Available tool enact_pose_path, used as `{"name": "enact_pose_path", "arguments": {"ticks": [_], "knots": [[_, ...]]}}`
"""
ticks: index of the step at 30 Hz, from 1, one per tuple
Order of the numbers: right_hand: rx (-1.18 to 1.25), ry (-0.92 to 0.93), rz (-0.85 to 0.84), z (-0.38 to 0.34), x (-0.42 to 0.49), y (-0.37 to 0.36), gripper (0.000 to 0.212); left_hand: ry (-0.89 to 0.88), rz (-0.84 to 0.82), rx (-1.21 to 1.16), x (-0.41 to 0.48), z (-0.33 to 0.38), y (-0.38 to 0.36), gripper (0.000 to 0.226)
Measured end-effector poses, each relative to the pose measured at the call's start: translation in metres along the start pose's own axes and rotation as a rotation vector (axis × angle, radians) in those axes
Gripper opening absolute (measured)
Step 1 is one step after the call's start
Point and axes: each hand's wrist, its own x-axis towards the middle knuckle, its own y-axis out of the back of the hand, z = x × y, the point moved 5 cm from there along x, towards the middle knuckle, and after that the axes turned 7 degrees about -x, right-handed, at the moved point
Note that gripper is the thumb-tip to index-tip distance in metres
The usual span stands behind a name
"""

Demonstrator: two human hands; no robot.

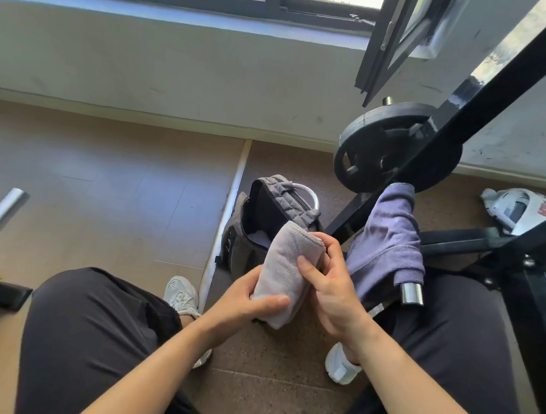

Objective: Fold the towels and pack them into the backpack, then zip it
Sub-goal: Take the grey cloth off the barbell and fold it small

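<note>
You have the folded grey towel held up between your knees, near the centre of the view, with the open backpack standing on the floor just beyond it at 12 o'clock. Your left hand cups the lower end, thumb laid across the front and the other fingers wrapped behind, so the fold is pinched there; your right hand clamps the upper half, thumb pressed on the face and fingers curled over the top edge. The weak point is the fold itself: it is held only by your grip, so if either hand lets go before the towel is inside the bag, the layers will likely spring open and you will be stuffing a loose wad. The bag mouth looks narrow and its sides are soft, and something pale already lies at the bottom, so a towel pushed in at an angle could catch the rim, tip the bag, or leave a corner across the zip. The purple towel draped over the bar at 2 o'clock is still unfolded; its hanging edge sits just beside your right hand, and a careless sweep could drag it to the floor.
</note>
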Motion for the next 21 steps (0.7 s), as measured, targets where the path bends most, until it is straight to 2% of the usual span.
{"name": "enact_pose_path", "arguments": {"ticks": [3, 6, 8, 10, 13, 15, 17, 19, 21], "knots": [[-0.002, -0.019, 0.034, -0.001, 0.003, 0.005, 0.058, -0.040, 0.071, 0.042, 0.000, 0.003, 0.005, 0.071], [-0.040, -0.085, 0.085, -0.007, 0.005, 0.016, 0.066, -0.104, 0.267, 0.049, 0.002, 0.006, 0.024, 0.072], [-0.105, -0.123, 0.069, -0.007, 0.006, 0.024, 0.072, -0.124, 0.382, -0.099, 0.003, 0.004, 0.038, 0.074], [-0.213, -0.155, -0.010, -0.004, 0.007, 0.027, 0.078, -0.131, 0.421, -0.235, 0.004, 0.003, 0.046, 0.077], [-0.578, -0.122, -0.140, -0.001, 0.007, 0.026, 0.082, -0.155, 0.396, -0.191, 0.003, 0.009, 0.050, 0.072], [-0.765, -0.094, -0.133, -0.002, 0.008, 0.030, 0.098, -0.198, 0.354, -0.062, 0.001, 0.016, 0.052, 0.063], [-0.914, 0.013, -0.095, -0.009, 0.007, 0.033, 0.111, -0.228, 0.273, 0.095, 0.000, 0.022, 0.052, 0.057], [-0.994, 0.154, -0.151, -0.018, 0.002, 0.027, 0.113, -0.208, 0.157, 0.225, -0.001, 0.022, 0.048, 0.051], [-0.992, 0.165, -0.301, -0.019, -0.006, 0.015, 0.108, -0.172, 0.038, 0.265, -0.004, 0.021, 0.039, 0.050]]}}
